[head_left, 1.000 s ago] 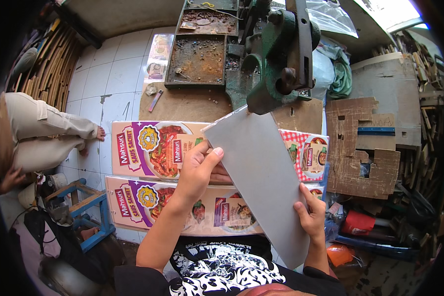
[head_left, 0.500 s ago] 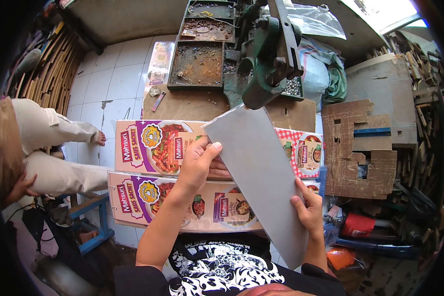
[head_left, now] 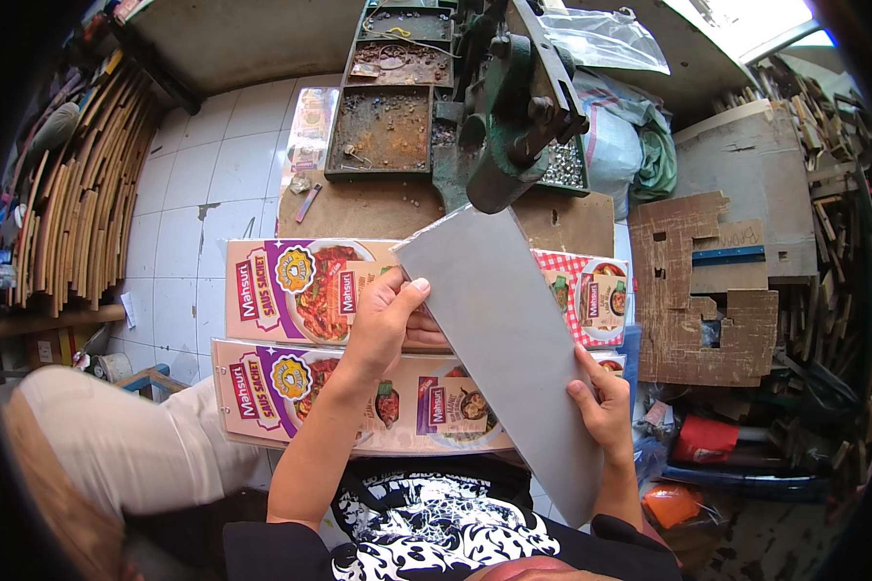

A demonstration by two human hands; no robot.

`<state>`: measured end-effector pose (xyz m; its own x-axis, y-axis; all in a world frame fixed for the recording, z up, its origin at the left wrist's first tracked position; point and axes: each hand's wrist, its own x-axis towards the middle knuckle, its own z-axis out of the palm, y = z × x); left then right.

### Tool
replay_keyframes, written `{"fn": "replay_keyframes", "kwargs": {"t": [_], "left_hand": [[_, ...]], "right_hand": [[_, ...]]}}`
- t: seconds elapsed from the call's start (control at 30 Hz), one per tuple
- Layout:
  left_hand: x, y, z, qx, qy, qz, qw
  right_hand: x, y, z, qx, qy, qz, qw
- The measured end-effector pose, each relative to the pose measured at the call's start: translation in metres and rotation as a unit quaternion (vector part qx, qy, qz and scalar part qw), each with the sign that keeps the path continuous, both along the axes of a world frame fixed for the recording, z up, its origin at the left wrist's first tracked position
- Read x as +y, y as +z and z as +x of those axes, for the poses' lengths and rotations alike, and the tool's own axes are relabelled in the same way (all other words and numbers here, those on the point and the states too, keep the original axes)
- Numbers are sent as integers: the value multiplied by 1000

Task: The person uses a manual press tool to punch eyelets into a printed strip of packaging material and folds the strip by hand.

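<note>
A long grey panel [head_left: 502, 349] is held slanting between my two hands, plain side up. My left hand [head_left: 397, 312] grips its left edge near the far end, thumb on top and fingers beneath. On the right edge, closer to me, my right hand [head_left: 603, 399] holds it with the thumb over the face. The panel's far end lies just under the head of a green hand press [head_left: 506, 179]. Beneath it are two rows of printed food-picture panels, a farther stack [head_left: 300, 290] and a nearer stack [head_left: 281, 392], partly hidden by my arms.
Metal trays of small parts [head_left: 383, 131] stand beside the press on a brown board [head_left: 358, 211]. A lighter [head_left: 309, 201] lies there. Cut cardboard [head_left: 669, 320] and sacks [head_left: 610, 145] are at right. A person's trousered leg [head_left: 155, 436] is close at left.
The person on the left has moved nearer to me, the leg now reaching the lower left. My hands and the grey panel stay almost the same.
</note>
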<state>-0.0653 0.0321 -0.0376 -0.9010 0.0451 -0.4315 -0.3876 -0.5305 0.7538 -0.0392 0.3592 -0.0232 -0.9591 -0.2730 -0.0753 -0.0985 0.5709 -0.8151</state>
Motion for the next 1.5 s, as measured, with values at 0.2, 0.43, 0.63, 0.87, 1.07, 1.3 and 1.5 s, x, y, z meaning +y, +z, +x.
{"fn": "replay_keyframes", "kwargs": {"t": [0.2,0.43,0.63,0.87,1.07,1.3,1.5], "left_hand": [[2,-3,1,0,12,3,1000],[1,-3,1,7,9,1,1000],[0,-4,1,7,10,6,1000],[0,-5,1,5,8,4,1000],[1,0,0,0,8,7,1000],[0,-4,2,7,3,2,1000],[0,-5,2,19,3,13,1000]], "right_hand": [[-5,10,0,-12,-5,15,1000],[-3,5,1,-9,-6,-2,1000],[-3,6,0,-18,-7,10,1000],[-3,7,0,-15,-6,14,1000],[-4,8,1,-35,-15,19,999],[-5,9,1,-31,-16,22,999],[-6,10,1,-19,-15,20,1000]]}}
